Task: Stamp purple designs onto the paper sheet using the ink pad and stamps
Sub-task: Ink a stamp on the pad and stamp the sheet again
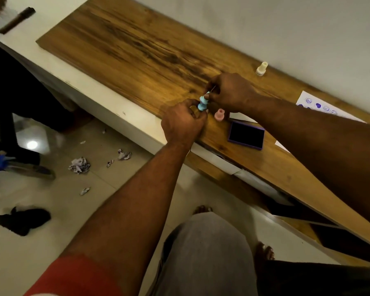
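A small light-blue stamp (202, 102) is held between both hands over the wooden desk top. My left hand (183, 122) grips its lower end and my right hand (229, 92) pinches its upper end. A pink stamp (219, 114) stands on the wood just right of them. The open purple ink pad (246, 135), with a dark inking face, lies further right near the front edge. The white paper sheet (320, 106) with several purple prints lies at the right, mostly hidden by my right forearm. A cream stamp (261, 68) stands near the wall.
The wooden top (126, 45) lies on a white desk against a pale wall. A dark marker (16, 20) lies at the far left. Crumpled paper scraps (79, 165) and a black cloth (23, 220) lie on the tiled floor below. My grey-clad knee and bare feet are beneath.
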Motion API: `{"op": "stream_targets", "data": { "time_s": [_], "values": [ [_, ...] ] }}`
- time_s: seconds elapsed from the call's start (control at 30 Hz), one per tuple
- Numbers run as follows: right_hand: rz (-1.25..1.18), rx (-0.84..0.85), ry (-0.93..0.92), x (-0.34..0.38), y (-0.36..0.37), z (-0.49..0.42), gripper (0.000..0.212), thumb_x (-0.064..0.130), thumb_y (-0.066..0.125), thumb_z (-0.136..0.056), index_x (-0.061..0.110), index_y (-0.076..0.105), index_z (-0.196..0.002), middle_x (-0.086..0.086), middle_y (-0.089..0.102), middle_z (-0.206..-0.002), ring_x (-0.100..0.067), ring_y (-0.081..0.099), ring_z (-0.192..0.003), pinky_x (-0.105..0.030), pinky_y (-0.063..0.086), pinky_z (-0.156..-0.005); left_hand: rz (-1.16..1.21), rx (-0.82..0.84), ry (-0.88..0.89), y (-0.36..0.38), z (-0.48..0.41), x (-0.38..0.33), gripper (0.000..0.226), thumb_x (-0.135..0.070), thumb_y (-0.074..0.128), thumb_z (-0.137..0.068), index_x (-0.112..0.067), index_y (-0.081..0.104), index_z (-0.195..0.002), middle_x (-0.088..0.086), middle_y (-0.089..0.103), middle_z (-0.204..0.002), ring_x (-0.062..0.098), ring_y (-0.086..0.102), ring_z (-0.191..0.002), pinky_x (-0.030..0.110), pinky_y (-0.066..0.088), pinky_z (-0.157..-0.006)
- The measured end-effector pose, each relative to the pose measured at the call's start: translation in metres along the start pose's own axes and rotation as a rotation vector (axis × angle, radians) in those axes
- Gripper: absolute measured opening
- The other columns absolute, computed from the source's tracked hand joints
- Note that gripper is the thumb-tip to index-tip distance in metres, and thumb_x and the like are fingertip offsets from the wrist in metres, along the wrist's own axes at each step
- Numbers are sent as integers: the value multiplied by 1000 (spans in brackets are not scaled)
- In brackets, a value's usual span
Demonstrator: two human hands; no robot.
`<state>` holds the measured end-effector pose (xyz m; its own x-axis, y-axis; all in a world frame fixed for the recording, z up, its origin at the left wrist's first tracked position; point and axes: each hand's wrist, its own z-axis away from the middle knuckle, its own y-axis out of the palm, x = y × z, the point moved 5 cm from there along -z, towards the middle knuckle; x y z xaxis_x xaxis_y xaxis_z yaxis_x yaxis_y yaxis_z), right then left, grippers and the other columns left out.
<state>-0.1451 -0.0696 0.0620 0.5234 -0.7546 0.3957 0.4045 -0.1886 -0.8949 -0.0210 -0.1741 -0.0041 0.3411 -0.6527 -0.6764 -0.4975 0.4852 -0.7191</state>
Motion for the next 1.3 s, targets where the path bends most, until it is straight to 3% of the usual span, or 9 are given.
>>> {"op": "stream_targets", "data": {
  "time_s": [0.17,0.3,0.4,0.5,0.6,0.93,1.03,1.2,1.3],
  "values": [
    [62,17,-15,1,1,7,20,38,73,-93,26,76,-109,7,70,-94,-12,62,-85,-23,40,-58,-22,14,-8,0,1,-3,41,-59,67,-91,-37,74,-125,-13,66,-79,8,60,-75,17,29,-55],
    [136,2,-56,10,5,13,22,38,68,-95,24,77,-110,0,76,-102,-18,68,-92,-37,57,-78,-15,24,-35,-3,1,-2,40,-61,67,-91,-38,74,-124,-14,65,-69,6,60,-69,19,30,-54],
    [252,-3,-72,19,5,14,23,37,67,-96,23,75,-111,-4,74,-102,-23,68,-92,-40,58,-77,-7,41,-51,-2,1,-3,42,-61,68,-90,-38,73,-125,-14,63,-65,4,59,-65,19,31,-54],
    [394,-16,-115,31,5,14,20,31,68,-95,21,74,-111,-6,68,-91,-26,65,-87,-34,48,-63,-20,54,-49,-2,0,-2,42,-58,67,-89,-38,72,-126,-13,69,-75,9,66,-73,17,35,-58],
    [480,-34,-153,39,5,15,23,22,72,-92,19,73,-115,-8,63,-90,-29,65,-90,-33,39,-63,-30,53,-45,-2,-1,-1,45,-56,66,-88,-37,72,-128,-10,72,-85,12,68,-79,25,52,-66],
    [283,10,-216,29,1,14,24,29,75,-89,25,77,-112,-1,75,-108,-21,69,-98,-33,54,-75,-59,62,-19,-2,-3,-2,47,-59,67,-91,-37,69,-133,-6,72,-95,15,67,-90,28,42,-71],
    [315,-6,-252,31,2,17,24,26,73,-89,26,75,-113,0,75,-107,-20,68,-97,-35,55,-77,-59,77,-22,-2,-3,-2,47,-56,68,-92,-36,67,-134,-5,72,-97,16,67,-91,31,49,-74],
    [497,96,-345,37,1,18,52,11,84,-72,23,70,-121,-3,75,-105,-25,68,-99,-39,54,-83,-60,76,-23,-2,-2,-4,49,-59,69,-92,-32,68,-133,-6,72,-94,15,67,-89,27,42,-72],
    [599,93,-422,37,2,21,63,14,87,-65,21,67,-124,-4,73,-106,-28,66,-104,-43,48,-91,-59,68,-15,-3,-1,-5,48,-58,69,-92,-32,68,-133,-6,72,-94,14,66,-89,25,38,-70]
  ]
}}
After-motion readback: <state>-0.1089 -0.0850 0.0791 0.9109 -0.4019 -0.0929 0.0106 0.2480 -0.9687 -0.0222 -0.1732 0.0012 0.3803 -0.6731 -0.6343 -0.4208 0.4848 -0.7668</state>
